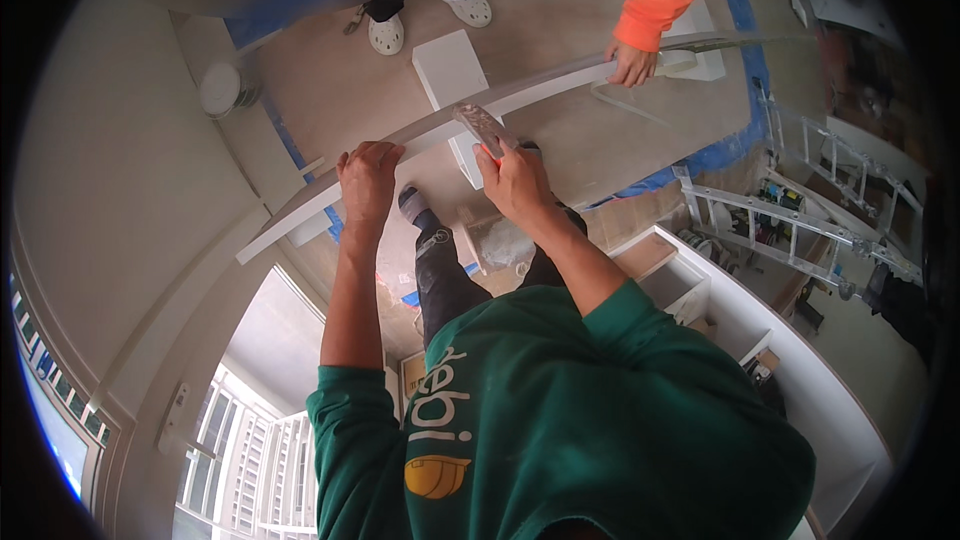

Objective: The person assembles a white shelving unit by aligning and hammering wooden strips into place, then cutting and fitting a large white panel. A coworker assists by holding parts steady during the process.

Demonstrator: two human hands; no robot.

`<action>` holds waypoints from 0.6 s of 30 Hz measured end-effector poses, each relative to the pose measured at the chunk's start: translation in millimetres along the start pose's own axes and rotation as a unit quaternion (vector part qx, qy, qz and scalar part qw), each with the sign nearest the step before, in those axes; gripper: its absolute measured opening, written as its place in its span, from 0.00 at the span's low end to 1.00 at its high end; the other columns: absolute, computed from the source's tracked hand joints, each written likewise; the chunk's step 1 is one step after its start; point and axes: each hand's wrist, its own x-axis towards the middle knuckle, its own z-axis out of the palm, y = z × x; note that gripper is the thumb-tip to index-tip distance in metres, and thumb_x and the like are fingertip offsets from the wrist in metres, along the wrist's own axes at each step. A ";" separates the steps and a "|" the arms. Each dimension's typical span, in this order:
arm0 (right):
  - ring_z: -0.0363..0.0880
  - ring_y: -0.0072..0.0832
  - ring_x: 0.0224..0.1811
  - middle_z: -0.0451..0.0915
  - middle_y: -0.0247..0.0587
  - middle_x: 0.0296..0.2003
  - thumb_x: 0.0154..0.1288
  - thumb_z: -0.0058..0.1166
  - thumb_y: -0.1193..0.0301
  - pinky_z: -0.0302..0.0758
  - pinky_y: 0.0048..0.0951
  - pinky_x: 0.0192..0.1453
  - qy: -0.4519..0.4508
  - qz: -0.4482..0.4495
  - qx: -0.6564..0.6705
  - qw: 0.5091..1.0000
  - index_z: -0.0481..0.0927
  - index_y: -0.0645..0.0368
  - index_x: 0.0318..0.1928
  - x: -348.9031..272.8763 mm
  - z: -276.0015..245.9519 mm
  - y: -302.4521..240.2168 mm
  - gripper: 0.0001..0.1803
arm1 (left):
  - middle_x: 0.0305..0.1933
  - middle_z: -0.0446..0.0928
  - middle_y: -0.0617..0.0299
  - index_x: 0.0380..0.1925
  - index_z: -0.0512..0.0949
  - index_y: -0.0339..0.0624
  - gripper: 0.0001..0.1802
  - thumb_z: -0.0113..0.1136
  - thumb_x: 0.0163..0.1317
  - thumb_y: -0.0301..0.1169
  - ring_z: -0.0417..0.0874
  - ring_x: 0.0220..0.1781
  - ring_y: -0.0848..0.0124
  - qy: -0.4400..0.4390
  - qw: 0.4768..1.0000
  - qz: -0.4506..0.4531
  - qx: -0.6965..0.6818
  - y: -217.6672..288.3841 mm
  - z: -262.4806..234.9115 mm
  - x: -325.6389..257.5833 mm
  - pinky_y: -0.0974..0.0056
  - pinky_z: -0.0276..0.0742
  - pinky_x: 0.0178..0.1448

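A long, narrow white board [545,90] runs across in front of me, bowed by the lens. My left hand [370,172] is closed over its near edge, left of the middle, with fingers curled on top. In my right hand [518,180] is a worn grey flat-bladed tool [480,124] with orange at the grip. Its blade lies at the board, and I cannot make out its exact kind. Farther right, a co-worker's hand [634,62] in an orange sleeve rests on the board, beside a thin pale strip [630,105] that curls off it.
White blocks [448,68] lie beneath the board. Another person in white clogs [386,35] stands beyond it. A white bucket [222,90] is at the left. Ladders [770,208] lean at the right, near a white open cabinet [790,360]. Blue tape [742,20] borders the floor covering.
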 end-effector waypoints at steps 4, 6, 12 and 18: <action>0.81 0.59 0.32 0.81 0.60 0.27 0.71 0.54 0.62 0.77 0.51 0.37 -0.001 -0.002 -0.030 1.000 0.77 0.67 0.41 12.0 -17.8 29.6 0.17 | 0.41 0.85 0.57 0.36 0.86 0.44 0.11 0.62 0.65 0.39 0.84 0.47 0.56 -0.001 1.000 0.012 -0.005 21.8 22.6 15.2 0.45 0.65 0.68; 0.83 0.57 0.32 0.81 0.60 0.28 0.71 0.54 0.62 0.79 0.51 0.36 -0.011 0.007 -0.031 0.999 0.75 0.67 0.45 13.8 -31.3 35.8 0.17 | 0.42 0.85 0.56 0.36 0.86 0.43 0.11 0.62 0.65 0.38 0.84 0.47 0.56 0.001 1.000 -0.015 -0.006 42.6 27.2 16.3 0.46 0.66 0.67; 0.81 0.57 0.29 0.81 0.61 0.25 0.71 0.55 0.61 0.77 0.49 0.33 0.025 0.051 0.003 0.998 0.77 0.69 0.39 22.7 -62.9 64.3 0.18 | 0.41 0.85 0.55 0.36 0.86 0.42 0.10 0.63 0.65 0.36 0.84 0.46 0.56 0.005 1.000 -0.011 -0.012 72.7 51.5 28.4 0.49 0.67 0.66; 0.81 0.57 0.28 0.80 0.60 0.23 0.72 0.54 0.60 0.77 0.49 0.32 0.073 0.043 -0.017 0.996 0.77 0.69 0.37 34.1 -89.6 99.5 0.19 | 0.41 0.85 0.53 0.36 0.85 0.41 0.10 0.63 0.64 0.36 0.84 0.47 0.56 0.006 0.999 -0.016 -0.028 107.5 82.5 45.3 0.52 0.67 0.65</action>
